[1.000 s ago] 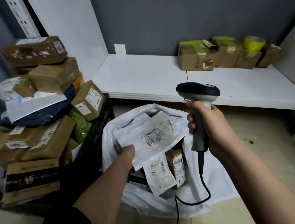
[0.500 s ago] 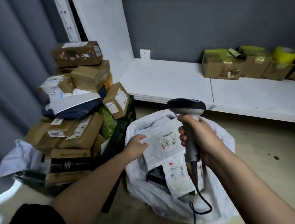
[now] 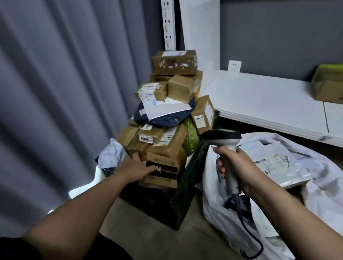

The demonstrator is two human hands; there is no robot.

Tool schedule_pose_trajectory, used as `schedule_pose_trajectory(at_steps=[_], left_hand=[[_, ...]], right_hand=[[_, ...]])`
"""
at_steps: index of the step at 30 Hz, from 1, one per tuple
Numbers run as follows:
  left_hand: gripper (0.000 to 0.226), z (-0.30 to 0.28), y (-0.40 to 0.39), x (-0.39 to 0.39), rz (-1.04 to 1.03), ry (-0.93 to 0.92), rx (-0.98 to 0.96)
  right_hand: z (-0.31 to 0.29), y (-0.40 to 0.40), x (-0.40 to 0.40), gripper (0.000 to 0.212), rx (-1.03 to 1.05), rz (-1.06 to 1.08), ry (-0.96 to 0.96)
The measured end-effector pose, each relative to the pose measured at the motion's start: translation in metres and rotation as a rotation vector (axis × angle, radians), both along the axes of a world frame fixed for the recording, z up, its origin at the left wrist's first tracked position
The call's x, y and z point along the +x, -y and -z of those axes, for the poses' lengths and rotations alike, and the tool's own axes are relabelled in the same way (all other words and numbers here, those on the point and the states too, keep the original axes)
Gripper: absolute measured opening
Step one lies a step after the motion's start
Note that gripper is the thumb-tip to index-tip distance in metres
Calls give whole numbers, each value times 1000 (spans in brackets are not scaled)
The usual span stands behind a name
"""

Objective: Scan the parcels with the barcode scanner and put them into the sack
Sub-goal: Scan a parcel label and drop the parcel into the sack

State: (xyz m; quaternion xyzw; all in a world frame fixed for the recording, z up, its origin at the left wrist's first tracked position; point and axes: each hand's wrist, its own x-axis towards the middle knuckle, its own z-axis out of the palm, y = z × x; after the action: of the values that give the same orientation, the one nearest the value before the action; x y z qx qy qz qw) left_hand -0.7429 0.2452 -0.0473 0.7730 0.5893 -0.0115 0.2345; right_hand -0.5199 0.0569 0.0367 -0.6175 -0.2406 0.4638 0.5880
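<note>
Grey curtain [image 3: 48, 88] and a white shelf [image 3: 268, 104] frame a floor corner crowded with parcels. At the bottom of the pile, the left hand [image 3: 135, 168] lies with fingers stretched flat against a brown box with a black band [image 3: 163, 170]; whether the thumb hooks its far side is hidden. The right hand [image 3: 235, 165] is wrapped around the grip of the barcode scanner [image 3: 222, 140], head up, cord [image 3: 250, 239] trailing down over the white sack [image 3: 327, 195].

That box sits low in the black crate [image 3: 169, 208], with other cardboard boxes [image 3: 174, 63], a dark blue mailer [image 3: 163, 120] and a green bag [image 3: 191, 134] heaped on top of it and leaning over it. A crumpled white bag [image 3: 111, 153] lies just left of the hand.

Half a second ago the left hand held a white mailer over the sack; now that hand has crossed to the crate. White mailers [image 3: 277, 160] lie in the sack's mouth, just right of the scanner hand. One taped box [image 3: 334, 84] rests on the shelf, well apart.
</note>
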Motion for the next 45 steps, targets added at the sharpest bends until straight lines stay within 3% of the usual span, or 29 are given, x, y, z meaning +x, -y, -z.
schedule_pose_trajectory(at_steps=[2,4,7,10,14,18,22,24,29,33,35,37,40,42,45], left_hand=[[118,19,-13,-9,-18,156,-172],[90,31,-22,-10,-33,240,-256],[91,11,-14,-2,-81,381,-247],[73,-14,-2,8,-111,437,-212],[67,-64,31,29,166,383,161],[59,-97,76,52,462,399,732],[48,-96,89,73,654,431,1232],[44,-93,93,85,724,443,1342],[32,-88,107,109,910,485,1429],[57,-91,114,116,975,370,1206],[71,-96,120,116,861,453,945],[71,-104,123,116,659,611,659],[64,-107,116,118,434,781,168],[46,-107,109,121,379,792,-180],[11,-106,101,121,397,663,-374]], right_hand=[[3,-5,-9,20,-11,-23,13],[5,-9,-14,16,-16,-35,13],[8,-11,-16,14,-23,-34,12],[8,-8,-14,19,-23,-16,-7],[6,-2,-7,28,-4,50,-133],[-2,4,3,11,111,158,-261],[-13,13,18,33,228,234,-338],[-19,21,26,45,286,207,-321],[-23,34,40,29,273,232,-202],[-21,40,55,29,244,294,-151],[-23,44,66,31,255,264,-80],[-30,49,76,30,204,170,52],[-41,58,81,22,46,-9,279],[-46,62,76,20,-7,-107,348],[-45,63,65,20,-18,-165,360]])
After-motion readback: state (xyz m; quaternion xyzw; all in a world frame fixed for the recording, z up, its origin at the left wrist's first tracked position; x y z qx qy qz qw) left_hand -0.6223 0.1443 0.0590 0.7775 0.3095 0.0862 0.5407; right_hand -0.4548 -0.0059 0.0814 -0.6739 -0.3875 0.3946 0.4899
